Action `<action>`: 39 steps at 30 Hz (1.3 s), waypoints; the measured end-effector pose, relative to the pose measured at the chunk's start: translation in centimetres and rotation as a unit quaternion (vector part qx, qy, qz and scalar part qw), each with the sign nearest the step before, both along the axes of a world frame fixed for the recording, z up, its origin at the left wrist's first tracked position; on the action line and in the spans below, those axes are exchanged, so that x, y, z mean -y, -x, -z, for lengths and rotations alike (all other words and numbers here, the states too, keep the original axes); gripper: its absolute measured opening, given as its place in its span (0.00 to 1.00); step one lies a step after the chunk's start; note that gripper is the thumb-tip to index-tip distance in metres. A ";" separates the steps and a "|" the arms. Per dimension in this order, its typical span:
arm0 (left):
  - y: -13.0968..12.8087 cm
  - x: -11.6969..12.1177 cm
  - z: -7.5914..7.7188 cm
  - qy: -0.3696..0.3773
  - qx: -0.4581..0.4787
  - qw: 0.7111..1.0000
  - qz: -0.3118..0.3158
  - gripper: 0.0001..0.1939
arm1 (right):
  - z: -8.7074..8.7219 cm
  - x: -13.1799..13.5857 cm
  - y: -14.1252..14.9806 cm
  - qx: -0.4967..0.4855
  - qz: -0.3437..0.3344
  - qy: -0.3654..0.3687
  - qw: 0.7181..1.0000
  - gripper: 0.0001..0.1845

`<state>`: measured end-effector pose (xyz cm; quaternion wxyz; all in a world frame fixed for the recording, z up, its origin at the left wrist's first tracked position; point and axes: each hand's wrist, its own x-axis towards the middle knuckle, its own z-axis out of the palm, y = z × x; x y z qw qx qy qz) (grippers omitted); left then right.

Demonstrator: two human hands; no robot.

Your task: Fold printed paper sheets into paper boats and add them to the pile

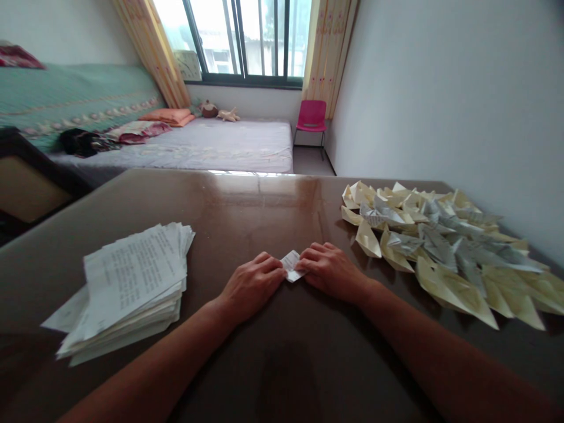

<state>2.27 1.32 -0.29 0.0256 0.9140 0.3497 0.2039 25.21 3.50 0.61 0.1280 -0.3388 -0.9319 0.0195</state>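
A small folded piece of printed paper [291, 265] lies at the middle of the brown table [247, 217], between my two hands. My left hand [258, 281] grips its left side, fingers pressed together. On the opposite side my right hand [330, 270] pinches the right edge, its fingers curled over the paper. The fingertips cover part of both sides. To the left is a stack of printed paper sheets [134, 276], loosely piled with uneven edges. Many folded paper boats [440, 235], cream and white, crowd the right side of the table.
Past the table's far edge stands a bed [238, 141] with folded orange bedding [170, 116] and clothes. A pink chair [312, 116] is near the window [247, 41]. A dark-framed chair [39, 176] stands at the left, and a white wall [440, 94] runs along the right.
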 end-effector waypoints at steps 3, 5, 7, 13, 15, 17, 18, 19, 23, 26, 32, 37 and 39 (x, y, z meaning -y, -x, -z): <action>0.0 -0.1 0.0 0.037 0.002 0.999 -0.011 0.12 | -0.1 -0.5 -0.8 -0.054 -0.016 0.077 0.995 0.08; 0.0 -0.2 0.0 0.067 0.013 0.997 -0.030 0.12 | -0.1 -0.7 -1.0 -0.087 -0.011 0.117 0.989 0.08; -0.1 -0.4 0.0 0.093 0.032 0.994 -0.053 0.11 | 0.0 -0.8 -1.0 -0.114 0.009 0.147 0.983 0.10; -0.2 -1.6 0.6 0.181 0.123 0.967 -0.128 0.12 | 1.1 -0.6 0.1 -0.150 0.144 0.179 0.962 0.11; -0.2 -1.9 0.6 0.200 0.137 0.958 -0.151 0.14 | 1.4 -0.4 0.5 -0.144 0.185 0.165 0.958 0.09; -0.3 -2.0 0.6 0.205 0.137 0.956 -0.158 0.14 | 1.6 -0.2 0.8 -0.137 0.215 0.150 0.955 0.09; -0.4 -2.0 0.6 0.202 0.134 0.957 -0.159 0.14 | 1.6 -0.1 0.9 -0.131 0.223 0.145 0.955 0.10; -0.4 -2.0 0.6 0.196 0.129 0.959 -0.159 0.14 | 1.6 0.0 1.0 -0.124 0.226 0.141 0.956 0.10; -0.9 -1.7 0.6 0.151 0.081 0.972 -0.162 0.14 | 1.2 0.1 1.2 -0.094 0.223 0.116 0.963 0.08; -1.1 -1.4 0.5 0.118 0.016 0.978 -0.169 0.15 | 0.9 0.2 1.4 -0.072 0.218 0.093 0.969 0.07; -1.1 -0.7 0.1 0.069 -0.089 0.982 -0.150 0.18 | 0.6 0.3 1.7 -0.028 0.209 0.053 0.976 0.09; -1.2 -0.1 -0.6 0.048 -0.146 0.982 -0.111 0.19 | 0.7 0.1 1.2 -0.069 0.197 0.097 0.973 0.09; -1.3 0.0 -0.8 0.041 -0.163 0.981 -0.101 0.19 | 0.8 -0.2 0.6 -0.122 0.184 0.153 0.963 0.07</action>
